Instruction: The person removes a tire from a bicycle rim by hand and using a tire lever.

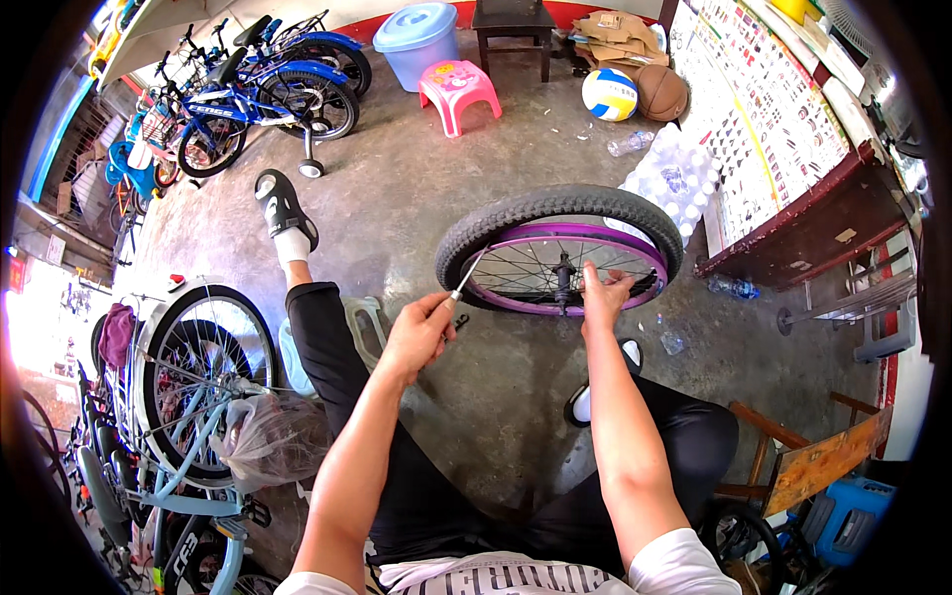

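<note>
A bicycle wheel [650, 266] with a purple rim, dark spokes and a knobby black tyre [555, 201] is held tilted above the floor, in front of my knees. My right hand [603, 296] grips the near side of the rim, thumb up beside the hub [563, 278]. In my closed left hand [421, 335] is a thin metal rod tool with a pale handle [456, 295], perhaps a screwdriver. Its shaft reaches up to the left part of the wheel, where the tyre meets the rim. Whether the tip is wedged under the tyre, I cannot tell.
Bicycles crowd the left, a pale blue one [203, 436] nearest with a plastic bag [273, 441]. Blue children's bikes [268, 99], a pink stool [459, 91] and a lidded bucket [416, 50] stand far off. Balls [662, 92] and wrapped bottles [674, 178] lie right of them.
</note>
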The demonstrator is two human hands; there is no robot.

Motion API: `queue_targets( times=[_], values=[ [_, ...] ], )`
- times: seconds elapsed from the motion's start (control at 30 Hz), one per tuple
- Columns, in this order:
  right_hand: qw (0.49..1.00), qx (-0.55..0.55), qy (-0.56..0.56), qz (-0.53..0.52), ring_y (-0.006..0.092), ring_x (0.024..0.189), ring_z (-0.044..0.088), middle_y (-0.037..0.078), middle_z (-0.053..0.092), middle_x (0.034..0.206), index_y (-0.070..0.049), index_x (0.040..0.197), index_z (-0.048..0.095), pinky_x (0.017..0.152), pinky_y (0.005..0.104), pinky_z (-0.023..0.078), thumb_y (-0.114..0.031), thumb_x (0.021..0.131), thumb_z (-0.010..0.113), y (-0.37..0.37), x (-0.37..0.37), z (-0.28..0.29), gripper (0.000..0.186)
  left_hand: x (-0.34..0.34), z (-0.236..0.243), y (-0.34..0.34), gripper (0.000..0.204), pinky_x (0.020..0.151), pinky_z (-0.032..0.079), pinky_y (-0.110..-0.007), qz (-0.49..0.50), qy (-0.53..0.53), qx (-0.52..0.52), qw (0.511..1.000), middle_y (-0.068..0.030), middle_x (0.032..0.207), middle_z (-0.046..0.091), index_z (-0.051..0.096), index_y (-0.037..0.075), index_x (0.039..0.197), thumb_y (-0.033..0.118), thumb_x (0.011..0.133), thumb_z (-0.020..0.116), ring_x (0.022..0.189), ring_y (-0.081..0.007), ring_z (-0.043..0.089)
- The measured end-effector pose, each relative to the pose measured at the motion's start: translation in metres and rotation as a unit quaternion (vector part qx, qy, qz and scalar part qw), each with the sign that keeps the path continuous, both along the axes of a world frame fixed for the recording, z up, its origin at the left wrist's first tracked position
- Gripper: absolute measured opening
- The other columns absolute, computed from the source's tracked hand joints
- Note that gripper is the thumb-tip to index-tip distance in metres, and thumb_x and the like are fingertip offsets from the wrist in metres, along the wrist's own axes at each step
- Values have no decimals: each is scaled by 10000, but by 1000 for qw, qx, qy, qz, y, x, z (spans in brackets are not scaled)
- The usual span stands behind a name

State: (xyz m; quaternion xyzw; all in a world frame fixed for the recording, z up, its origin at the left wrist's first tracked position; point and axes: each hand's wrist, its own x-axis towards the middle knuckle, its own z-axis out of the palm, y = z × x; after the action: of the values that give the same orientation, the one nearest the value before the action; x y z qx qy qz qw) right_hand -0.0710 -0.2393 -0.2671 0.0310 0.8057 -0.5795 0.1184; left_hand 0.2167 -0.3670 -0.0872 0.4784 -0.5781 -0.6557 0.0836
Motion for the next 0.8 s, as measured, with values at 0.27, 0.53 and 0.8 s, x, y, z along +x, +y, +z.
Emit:
queue_targets(
  times=[0.27,0.53,0.8],
  values=[
    [999,-37,-15,6,293,1128,512,155,519,1211,-60,1235,523,1009,428,452,-415,803,908,5,-7,-15,679,-6,2,-17,437,454,355,-257,-30,-51,-24,998,0,786,641,643,55,1458,305,1103,594,523,-64,484],
    [999,-14,47,4,160,764,683,66,489,1073,-84,1212,445,654,337,560,-267,893,884,5,-21,-40,573,-44,-63,53,368,456,337,-254,129,131,71,980,10,785,545,612,134,1383,403,1155,504,547,-68,446],
    [987,-142,-65,-29,169,762,686,79,588,1010,-107,1253,388,672,355,565,-304,913,856,13,-13,-9,611,-76,-52,61,373,522,370,-289,200,258,262,908,-1,830,559,604,116,1364,406,1163,484,595,-96,452]
  ],
)
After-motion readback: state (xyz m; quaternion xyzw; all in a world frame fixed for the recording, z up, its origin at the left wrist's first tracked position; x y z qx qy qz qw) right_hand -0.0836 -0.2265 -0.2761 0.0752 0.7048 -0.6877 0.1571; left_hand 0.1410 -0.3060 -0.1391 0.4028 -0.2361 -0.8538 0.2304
